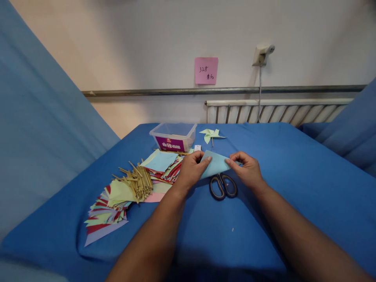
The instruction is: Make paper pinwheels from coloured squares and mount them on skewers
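Now, hands: left hand (190, 169) and right hand (246, 169), fingers pinched on the paper (215, 164).
Paper: between both fingers.
Scissors (222, 185): just below the fingers, on the bed (293, 176).

- Left hand (192, 170) and right hand (247, 169) pinch a light-blue folded paper sheet (215, 164).
- Black-handled scissors (222, 185) lie just below, on the blue cloth-covered table (293, 176).

Light blue paper (216, 164), black-handled scissors (222, 186), blue cloth (293, 176), pink note (206, 70), pale green pinwheel (212, 134).
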The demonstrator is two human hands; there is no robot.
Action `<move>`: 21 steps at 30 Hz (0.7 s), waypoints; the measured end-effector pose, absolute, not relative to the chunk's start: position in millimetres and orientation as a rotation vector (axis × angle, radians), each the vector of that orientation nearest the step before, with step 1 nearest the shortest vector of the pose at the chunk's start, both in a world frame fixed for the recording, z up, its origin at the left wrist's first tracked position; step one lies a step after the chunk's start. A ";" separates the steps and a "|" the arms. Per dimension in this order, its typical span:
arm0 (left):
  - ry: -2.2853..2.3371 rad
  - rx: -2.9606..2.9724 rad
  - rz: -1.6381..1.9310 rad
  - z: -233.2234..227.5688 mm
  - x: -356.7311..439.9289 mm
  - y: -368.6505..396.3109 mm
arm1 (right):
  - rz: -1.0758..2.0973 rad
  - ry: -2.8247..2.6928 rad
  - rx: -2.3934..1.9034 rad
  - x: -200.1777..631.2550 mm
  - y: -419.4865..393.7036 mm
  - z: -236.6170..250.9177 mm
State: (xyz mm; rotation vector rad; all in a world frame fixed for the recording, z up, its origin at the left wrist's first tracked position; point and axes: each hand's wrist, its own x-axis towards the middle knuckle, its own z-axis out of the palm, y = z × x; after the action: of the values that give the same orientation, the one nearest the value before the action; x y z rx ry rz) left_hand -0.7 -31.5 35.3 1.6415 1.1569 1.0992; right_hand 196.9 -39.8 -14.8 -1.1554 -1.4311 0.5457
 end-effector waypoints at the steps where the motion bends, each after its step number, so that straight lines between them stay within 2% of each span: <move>1: 1.157 1.641 1.099 35.5 -0.6 -31.7 | 0.544 -1.431 -1.157 197.0 -39.6 -15.0; 21: 1.158 1.631 1.105 35.1 -0.7 -31.5 | 0.555 -1.420 -1.143 196.2 -39.7 -15.0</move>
State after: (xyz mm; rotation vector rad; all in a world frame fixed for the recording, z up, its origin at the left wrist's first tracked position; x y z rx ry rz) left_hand -0.7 -31.5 35.1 1.6311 1.1580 1.1052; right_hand 196.2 -39.7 -15.0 -1.1427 -1.4202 0.5547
